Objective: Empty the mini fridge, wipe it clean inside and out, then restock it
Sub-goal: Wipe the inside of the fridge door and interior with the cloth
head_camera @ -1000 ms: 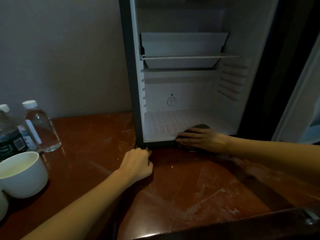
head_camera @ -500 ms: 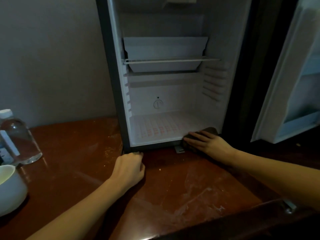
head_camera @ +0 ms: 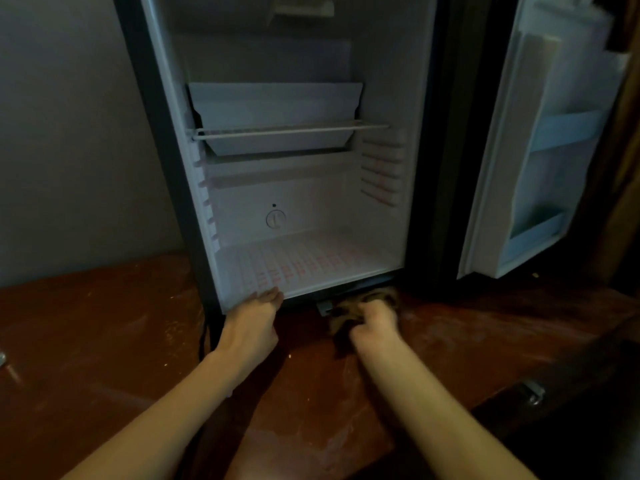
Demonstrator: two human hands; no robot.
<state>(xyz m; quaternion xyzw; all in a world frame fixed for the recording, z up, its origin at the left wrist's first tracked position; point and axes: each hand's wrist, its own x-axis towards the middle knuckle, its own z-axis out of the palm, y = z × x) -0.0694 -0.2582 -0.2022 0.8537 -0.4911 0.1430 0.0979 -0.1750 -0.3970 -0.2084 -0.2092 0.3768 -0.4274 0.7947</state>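
Mini fridge empty, door open, left hand flat on sill, right hand clutching cloth

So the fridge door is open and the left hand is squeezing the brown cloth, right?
No, it's the right hand gripping the brown cloth, as the head view shows. The left hand only touches the front lip of the fridge. The door is open.

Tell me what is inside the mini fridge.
Only a white tray and a wire shelf; no food or drinks show. The left hand touches the front lip. Behind the tray is hidden.
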